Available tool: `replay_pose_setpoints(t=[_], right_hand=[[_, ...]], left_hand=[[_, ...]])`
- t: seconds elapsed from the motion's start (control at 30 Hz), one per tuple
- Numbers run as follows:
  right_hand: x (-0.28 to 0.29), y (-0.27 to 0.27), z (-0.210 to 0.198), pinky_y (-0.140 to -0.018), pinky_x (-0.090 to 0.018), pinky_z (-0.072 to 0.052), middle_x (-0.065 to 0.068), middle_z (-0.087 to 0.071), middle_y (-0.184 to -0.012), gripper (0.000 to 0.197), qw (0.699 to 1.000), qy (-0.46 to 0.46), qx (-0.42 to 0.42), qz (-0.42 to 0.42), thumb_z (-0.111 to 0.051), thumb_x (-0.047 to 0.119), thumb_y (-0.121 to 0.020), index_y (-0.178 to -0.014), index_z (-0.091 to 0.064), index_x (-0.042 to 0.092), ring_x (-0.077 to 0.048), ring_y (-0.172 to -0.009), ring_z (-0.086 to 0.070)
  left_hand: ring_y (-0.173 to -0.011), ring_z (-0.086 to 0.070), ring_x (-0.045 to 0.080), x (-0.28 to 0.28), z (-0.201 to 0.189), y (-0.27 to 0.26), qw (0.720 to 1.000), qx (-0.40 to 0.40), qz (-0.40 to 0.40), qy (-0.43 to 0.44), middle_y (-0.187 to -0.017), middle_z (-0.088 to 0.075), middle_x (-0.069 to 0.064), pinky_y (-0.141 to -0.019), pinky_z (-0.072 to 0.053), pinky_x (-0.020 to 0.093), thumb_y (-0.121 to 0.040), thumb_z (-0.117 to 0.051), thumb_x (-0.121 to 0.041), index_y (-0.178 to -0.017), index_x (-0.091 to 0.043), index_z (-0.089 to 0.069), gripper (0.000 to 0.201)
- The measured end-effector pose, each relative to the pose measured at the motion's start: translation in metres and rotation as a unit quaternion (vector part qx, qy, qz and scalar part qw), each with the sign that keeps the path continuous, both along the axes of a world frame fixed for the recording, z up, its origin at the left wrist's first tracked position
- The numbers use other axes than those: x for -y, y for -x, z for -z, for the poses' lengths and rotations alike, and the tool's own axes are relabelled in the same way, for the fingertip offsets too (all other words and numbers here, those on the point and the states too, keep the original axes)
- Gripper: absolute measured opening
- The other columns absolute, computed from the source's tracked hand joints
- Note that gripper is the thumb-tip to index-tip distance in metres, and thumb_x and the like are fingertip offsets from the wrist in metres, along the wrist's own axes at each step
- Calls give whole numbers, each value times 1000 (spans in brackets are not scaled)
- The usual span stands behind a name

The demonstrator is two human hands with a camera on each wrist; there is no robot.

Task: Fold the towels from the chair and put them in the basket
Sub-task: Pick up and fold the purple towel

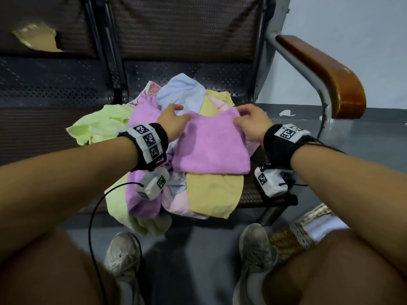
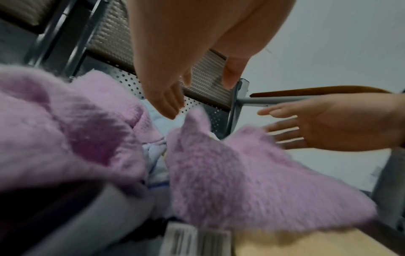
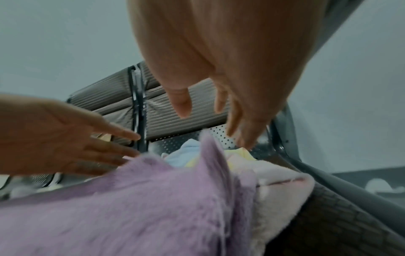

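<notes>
A purple towel (image 1: pixel 211 142), folded to a rectangle, lies on top of a loose pile of towels on the chair seat (image 1: pixel 222 78). My left hand (image 1: pixel 184 112) hovers at its far left corner and my right hand (image 1: pixel 239 115) at its far right corner. In the left wrist view the left hand (image 2: pixel 197 97) has straight fingers just above an upturned towel corner (image 2: pixel 197 119), holding nothing. The right wrist view shows the right hand (image 3: pixel 212 124) with relaxed fingers over the other corner (image 3: pixel 210 149). The woven basket (image 1: pixel 293 236) stands on the floor by my right foot.
Green (image 1: pixel 99 126), blue (image 1: pixel 180 91), yellow (image 1: pixel 213 192), pale pink (image 1: pixel 176 203) and another purple towel (image 1: pixel 143 194) lie crumpled under and around the folded one. A wooden armrest (image 1: pixel 326 75) rises at the right. My shoes (image 1: pixel 123 254) stand below the seat's front edge.
</notes>
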State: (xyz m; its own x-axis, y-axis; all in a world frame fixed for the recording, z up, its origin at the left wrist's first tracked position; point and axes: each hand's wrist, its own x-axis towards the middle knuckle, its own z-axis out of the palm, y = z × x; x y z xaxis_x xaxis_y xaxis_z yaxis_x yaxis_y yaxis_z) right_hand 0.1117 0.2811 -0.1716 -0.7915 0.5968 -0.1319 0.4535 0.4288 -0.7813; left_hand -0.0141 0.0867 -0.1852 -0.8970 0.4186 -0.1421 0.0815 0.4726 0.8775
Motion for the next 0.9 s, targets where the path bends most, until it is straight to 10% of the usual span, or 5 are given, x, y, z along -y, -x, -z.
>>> replay_pose_setpoints(t=[0.1, 0.23, 0.47, 0.6, 0.9], right_hand=[[11, -4, 1, -97, -36, -49, -2, -61, -125, 52, 989, -126, 37, -68, -65, 28, -90, -138, -48, 18, -22, -108, -61], [29, -25, 4, -90, -33, -52, 5, -74, -97, 18, 954, -208, 85, -200, -65, 30, -88, -98, -76, 20, -15, -92, -67], [23, -54, 16, -109, -32, -38, -5, -57, -142, 61, 885, -270, 211, -315, -69, 39, -88, -143, -51, 19, -27, -131, -51], [22, -51, 7, -70, -32, -40, 0, -59, -76, 19, 921, -239, 147, -270, -52, 26, -96, -79, -57, 20, -28, -81, -56], [16, -41, 3, -62, -31, -39, -5, -52, -69, 30, 976, -28, 120, -178, -58, 23, -94, -66, -55, 14, -18, -64, -49]], left_hand=[[-102, -61, 21, 5, 4, -9, 998, -45, 39, 26, -114, -62, 3, -92, -50, 33, -86, -69, -24, -128, -16, -55, 45], [-98, -65, 16, 28, 16, -27, 980, -29, 184, 70, -101, -72, -2, -93, -51, 29, -84, -71, -12, -101, -16, -72, 17], [-116, -58, 19, 50, 29, -31, 928, -138, 291, 187, -127, -63, 0, -100, -43, 28, -78, -75, -14, -130, -20, -59, 55], [-85, -66, 27, 48, 21, -27, 958, -136, 217, 131, -86, -71, 9, -74, -47, 33, -88, -62, -25, -92, -14, -68, 13], [-94, -63, 29, 36, 17, -13, 983, -98, 101, 114, -99, -70, 13, -87, -50, 40, -92, -59, -47, -100, -6, -69, 43]])
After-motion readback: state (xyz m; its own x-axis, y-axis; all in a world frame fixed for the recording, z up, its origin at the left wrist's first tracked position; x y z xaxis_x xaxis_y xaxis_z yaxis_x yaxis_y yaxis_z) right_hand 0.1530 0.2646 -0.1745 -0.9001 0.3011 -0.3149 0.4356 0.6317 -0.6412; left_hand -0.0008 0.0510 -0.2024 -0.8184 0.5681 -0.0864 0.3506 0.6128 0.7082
